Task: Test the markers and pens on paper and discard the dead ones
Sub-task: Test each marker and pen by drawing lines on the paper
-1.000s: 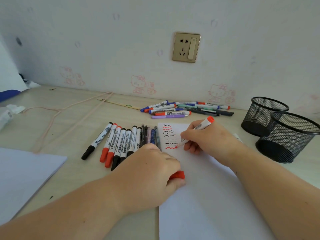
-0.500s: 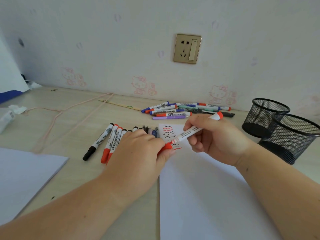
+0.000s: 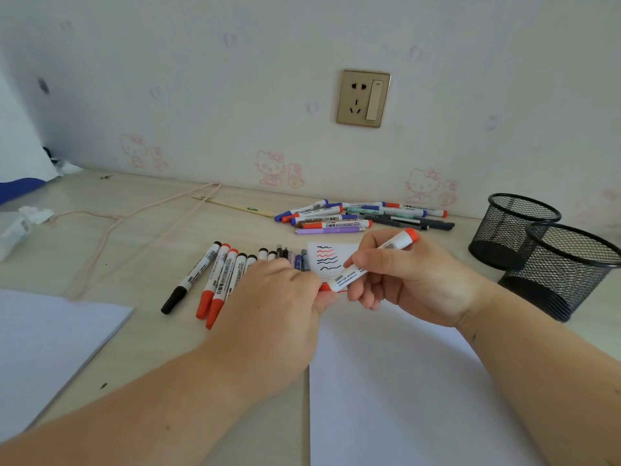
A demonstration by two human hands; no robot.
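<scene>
The person's right hand (image 3: pixel 413 274) pinches a red whiteboard marker (image 3: pixel 373 264) by its white barrel, slanted above the top of the sheet of paper (image 3: pixel 403 381), while the left hand (image 3: pixel 279 297) meets its lower end, fingers curled around what looks like the red cap (image 3: pixel 324 286); I judge the cap is going back on, though the tip itself is hidden between the fingers. If cap and tip meet off-line, the wet tip could smear the left fingers or leave a stray streak on the paper, and a cap not pushed home would let a working marker dry out. The left wrist hangs just over the row of markers (image 3: pixel 221 280) lined up side by side on the tabletop (image 3: pixel 134 237), so a careless sweep could roll those smooth round barrels out of order and muddle them with the loose pile (image 3: pixel 356 216) near the wall. Wavy black and red test strokes (image 3: pixel 326 260) show at the paper's top edge; one lower line looks faint, but I cannot tell whose it is. The paper is thin, matte and unweighted, so it may slide under a pressing hand. The marker bodies are glossy plastic with printed labels and tapered caps. To the right stand two black mesh cups (image 3: pixel 544 257), round, open-topped and touching or nearly so; which, if either, takes the dead ones I cannot tell.
</scene>
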